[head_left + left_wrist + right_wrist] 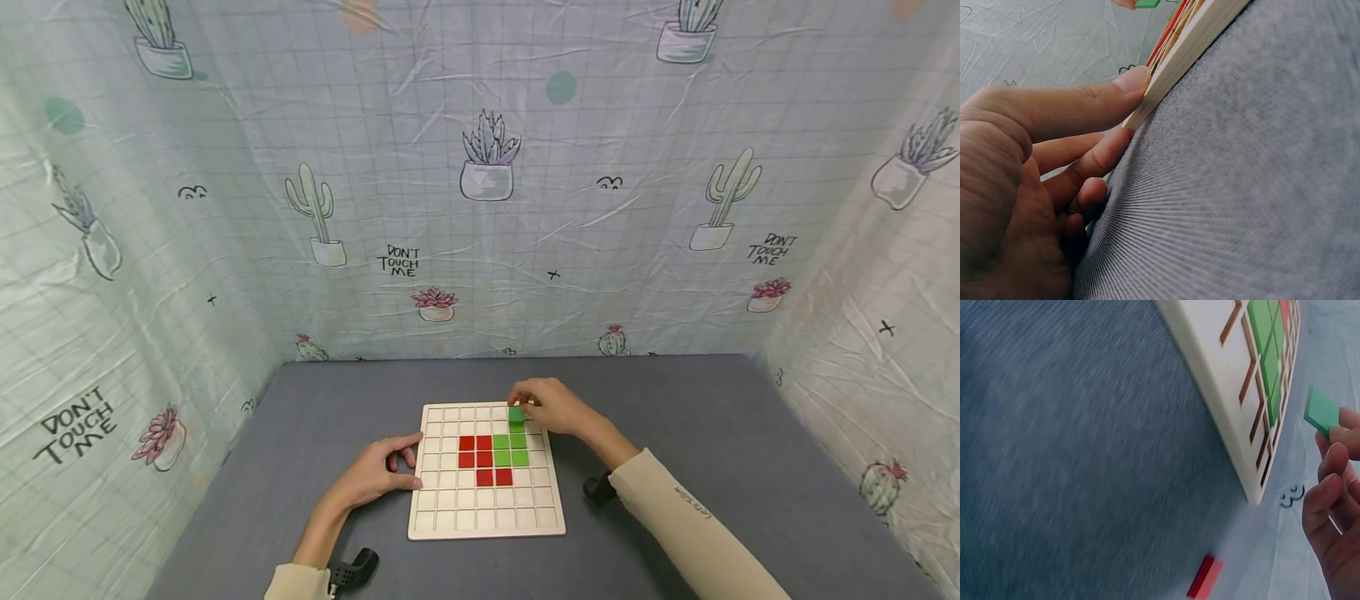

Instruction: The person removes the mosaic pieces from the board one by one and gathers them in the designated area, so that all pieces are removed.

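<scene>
A pale wooden grid board (450,522) lies on the table, with several red tiles (483,459) and green tiles (519,457) set in its middle squares. My right hand (558,408) pinches a loose green tile (1321,411) between thumb and finger, tilted and raised over the board's far right part. At the board's left edge, my left hand (371,472) touches with spread thumb and forefinger. In the left wrist view the thumb (1132,80) rests against the board's wooden edge (1194,50), with the other fingers loosely bent beside and below it.
A red piece (1205,577) lies on the grey tabletop (330,400) beyond the board's corner in the right wrist view; I cannot make it out in the head view. A cactus-print cloth (487,250) hangs behind the table and along both sides.
</scene>
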### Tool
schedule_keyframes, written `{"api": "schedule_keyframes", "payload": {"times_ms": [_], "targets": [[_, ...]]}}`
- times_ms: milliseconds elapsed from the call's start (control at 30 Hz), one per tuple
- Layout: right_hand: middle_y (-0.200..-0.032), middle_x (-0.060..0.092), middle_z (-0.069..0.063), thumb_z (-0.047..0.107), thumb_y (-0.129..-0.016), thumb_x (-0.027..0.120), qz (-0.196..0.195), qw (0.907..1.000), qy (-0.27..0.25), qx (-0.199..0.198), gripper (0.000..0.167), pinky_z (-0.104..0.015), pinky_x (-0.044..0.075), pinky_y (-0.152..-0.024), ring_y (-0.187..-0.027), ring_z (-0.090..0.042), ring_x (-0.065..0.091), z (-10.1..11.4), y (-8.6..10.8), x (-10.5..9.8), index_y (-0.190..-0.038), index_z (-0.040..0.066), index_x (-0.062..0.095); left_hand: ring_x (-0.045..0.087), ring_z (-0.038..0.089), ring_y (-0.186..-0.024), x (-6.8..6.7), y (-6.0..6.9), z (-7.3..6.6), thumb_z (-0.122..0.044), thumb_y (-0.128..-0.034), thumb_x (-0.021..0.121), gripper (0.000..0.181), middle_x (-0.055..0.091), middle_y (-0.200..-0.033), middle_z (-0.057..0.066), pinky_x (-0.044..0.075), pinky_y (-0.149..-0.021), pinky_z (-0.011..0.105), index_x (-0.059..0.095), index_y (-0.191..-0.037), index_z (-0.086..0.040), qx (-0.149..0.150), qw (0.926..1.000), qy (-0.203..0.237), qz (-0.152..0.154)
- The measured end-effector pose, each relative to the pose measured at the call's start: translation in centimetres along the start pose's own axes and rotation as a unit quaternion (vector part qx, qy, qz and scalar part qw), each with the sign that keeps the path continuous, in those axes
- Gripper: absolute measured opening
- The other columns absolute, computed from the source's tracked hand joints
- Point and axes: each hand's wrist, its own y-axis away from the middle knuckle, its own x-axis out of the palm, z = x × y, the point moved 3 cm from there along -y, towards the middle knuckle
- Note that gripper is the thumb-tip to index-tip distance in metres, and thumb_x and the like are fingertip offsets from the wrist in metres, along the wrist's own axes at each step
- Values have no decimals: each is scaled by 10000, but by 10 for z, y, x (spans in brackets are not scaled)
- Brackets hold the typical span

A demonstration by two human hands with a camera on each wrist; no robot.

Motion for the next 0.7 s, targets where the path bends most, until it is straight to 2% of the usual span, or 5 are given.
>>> {"api": "schedule_keyframes", "payload": {"times_ms": [333,500,600,700], "targets": [[-1088,736,-112,35,-1011,613,-18,10000,-40,53,206,-300,519,-703,-823,-140,651,-13,18,-17,-1157,90,748,428,65,-701,-1,2,-1,-225,-803,892,774,679,-967,63,365,-651,237,564,-1464,8,20,9999,170,-18],[-1083,736,-106,28,-1004,626,-68,9998,-69,144,205,-277,494,-650,-669,-64,593,-18,30,-27,-1142,120,745,427,68,-703,0,2,0,-214,-805,891,780,676,-975,70,361,-654,236,554,-1469,17,-9,9999,155,5],[-1086,740,-119,12,-995,631,-136,9997,-44,178,206,-290,506,-669,-687,-76,610,-24,38,-31,-1134,111,746,423,65,-699,0,3,0,-204,-810,887,778,676,-979,77,361,-649,233,547,-1472,25,-12,9999,114,-2],[-1080,742,-120,-1,-988,630,-228,9995,70,224,202,-309,512,-698,-775,-112,628,-31,45,-35,-1129,84,748,418,68,-692,0,3,0,-197,-815,883,778,677,-976,84,361,-639,235,541,-1475,30,22,10000,93,-17]]}}
